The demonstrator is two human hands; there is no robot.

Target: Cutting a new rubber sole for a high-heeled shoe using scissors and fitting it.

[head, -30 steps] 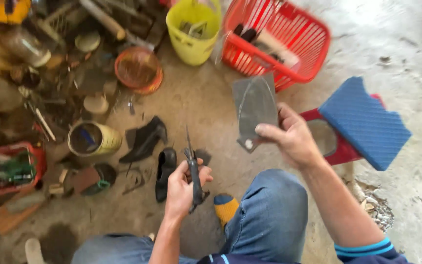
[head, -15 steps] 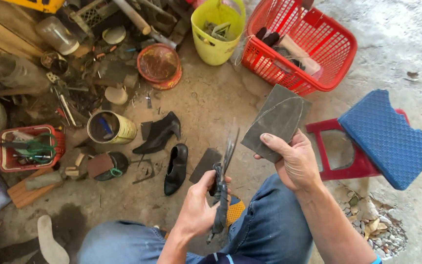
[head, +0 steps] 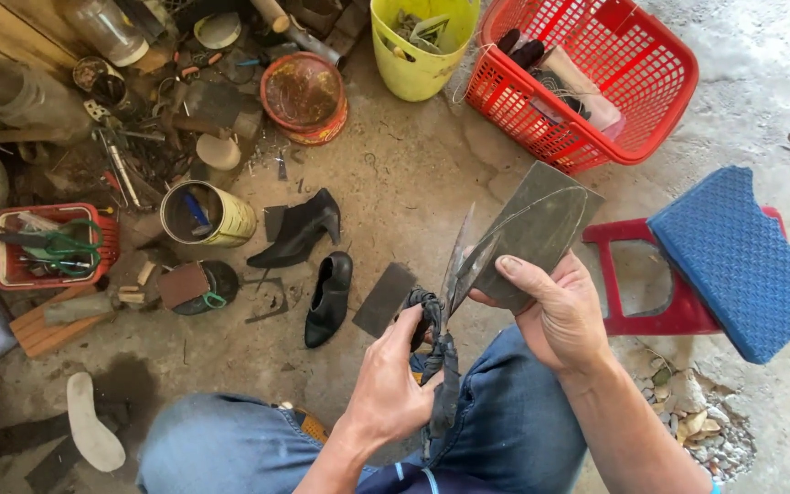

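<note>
A dark sheet (head: 541, 229) of rubber-like material sits in the centre right of the frame, pinched in the right hand (head: 555, 316). The scissors (head: 450, 302), gripped tight by the left hand (head: 395, 380), now have their open blades at the sheet's lower edge; a moment ago they were apart from it. Two black shoes (head: 317, 265) lie on the floor further left.

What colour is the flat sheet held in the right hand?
Dark grey flat sheet, pinched in the right hand; the head view shows it.
</note>
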